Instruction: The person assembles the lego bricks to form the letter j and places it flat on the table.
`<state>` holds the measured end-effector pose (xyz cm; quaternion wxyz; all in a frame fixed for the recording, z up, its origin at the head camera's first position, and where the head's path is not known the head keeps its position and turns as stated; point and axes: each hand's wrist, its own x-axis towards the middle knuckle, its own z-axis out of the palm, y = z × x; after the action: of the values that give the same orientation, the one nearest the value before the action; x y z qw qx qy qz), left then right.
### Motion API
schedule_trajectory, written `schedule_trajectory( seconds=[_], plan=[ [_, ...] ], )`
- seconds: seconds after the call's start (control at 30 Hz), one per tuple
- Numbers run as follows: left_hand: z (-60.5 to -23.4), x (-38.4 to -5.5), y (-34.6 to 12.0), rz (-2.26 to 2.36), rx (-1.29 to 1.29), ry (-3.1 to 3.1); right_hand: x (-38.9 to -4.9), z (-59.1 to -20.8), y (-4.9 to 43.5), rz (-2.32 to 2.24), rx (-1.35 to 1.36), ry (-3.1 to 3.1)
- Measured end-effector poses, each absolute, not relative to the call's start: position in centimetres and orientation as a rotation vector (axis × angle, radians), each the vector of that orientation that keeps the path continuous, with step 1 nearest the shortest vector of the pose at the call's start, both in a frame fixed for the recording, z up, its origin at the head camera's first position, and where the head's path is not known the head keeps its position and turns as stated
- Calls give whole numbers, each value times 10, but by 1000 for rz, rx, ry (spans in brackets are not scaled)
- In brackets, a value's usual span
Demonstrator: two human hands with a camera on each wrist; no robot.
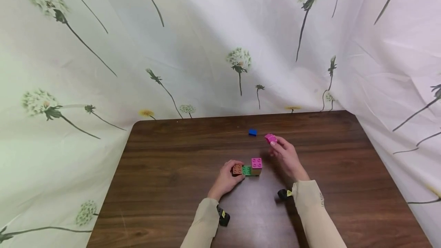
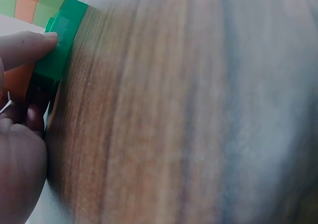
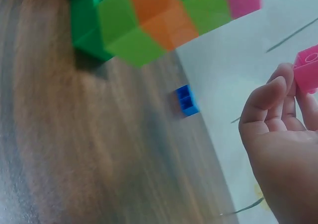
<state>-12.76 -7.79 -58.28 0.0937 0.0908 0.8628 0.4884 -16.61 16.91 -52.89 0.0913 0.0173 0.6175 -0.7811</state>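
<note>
A small assembly of toy building bricks stands on the table. Its green base brick (image 1: 246, 170) carries an orange brick (image 1: 237, 169) at the left end and a taller stack at the right, topped by a pink brick (image 1: 256, 160). Light green and orange layers (image 3: 161, 16) show below that pink top in the right wrist view. My left hand (image 1: 225, 179) grips the assembly's left end, one fingertip on the green base's side (image 2: 62, 47). Raised to the right, my right hand (image 1: 288, 159) pinches a second pink brick (image 1: 270, 138), tilted, between thumb and fingers.
A blue brick (image 1: 253, 132) lies on the dark wooden table (image 1: 165, 202), toward the back edge, beyond the assembly. Behind the table hangs a white cloth (image 1: 203, 49) with a dandelion print, which also runs along both sides.
</note>
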Motion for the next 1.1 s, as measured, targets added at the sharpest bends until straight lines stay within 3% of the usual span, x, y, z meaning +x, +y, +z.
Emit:
schedule_trajectory(
  seconds=[0.6, 0.8, 1.1],
  plan=[
    [-582, -128, -77, 1436, 245, 2546, -137, -519, 164, -1873, -263, 2341],
    [-584, -129, -77, 1447, 280, 2569, -125, -486, 153, -1744, -436, 2422],
    [-584, -127, -77, 1433, 299, 2582, -120, -478, 147, -1690, -447, 2428]
  ],
)
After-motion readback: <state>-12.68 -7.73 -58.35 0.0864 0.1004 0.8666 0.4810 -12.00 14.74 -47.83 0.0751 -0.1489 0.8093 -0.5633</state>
